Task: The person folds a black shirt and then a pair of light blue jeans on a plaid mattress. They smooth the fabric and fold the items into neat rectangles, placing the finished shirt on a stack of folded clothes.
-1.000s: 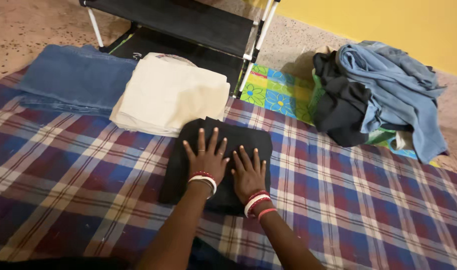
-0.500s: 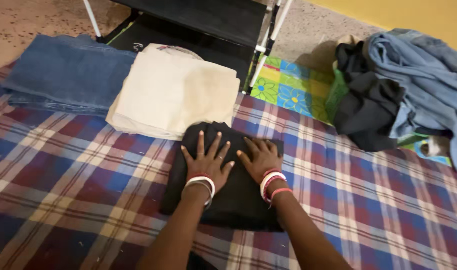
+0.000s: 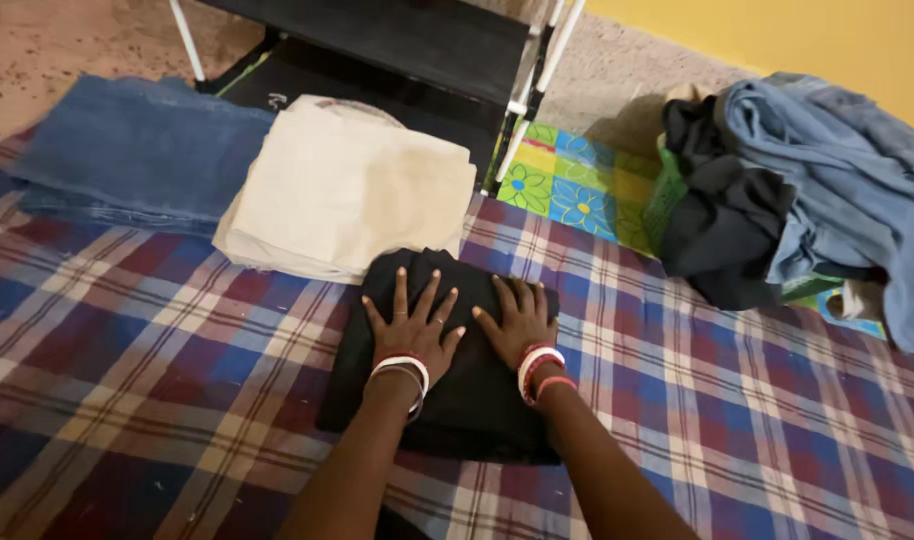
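The left hand [image 3: 413, 322] lies flat, palm down and fingers spread, on a folded black garment [image 3: 447, 385], and the right hand [image 3: 518, 322] rests flat just beside it on the same cloth, fingers a little closer together; neither hand grips anything, both simply press on the fabric. Each wrist wears bangles (white and red on the left, red, white and pink on the right). The black garment sits as a compact rectangle on a plaid blanket [image 3: 157, 350] of blue, maroon and cream checks that covers most of the floor. Its far edge touches a folded cream cloth [image 3: 347, 190], and beyond that to the left lies folded blue denim [image 3: 137, 150]. Behind these stands a black rack with white tubes [image 3: 397, 45]. To the right, a bright floral mat [image 3: 577, 185] shows under a loose heap of dark and light-blue clothes [image 3: 787, 190], well apart from the hands.
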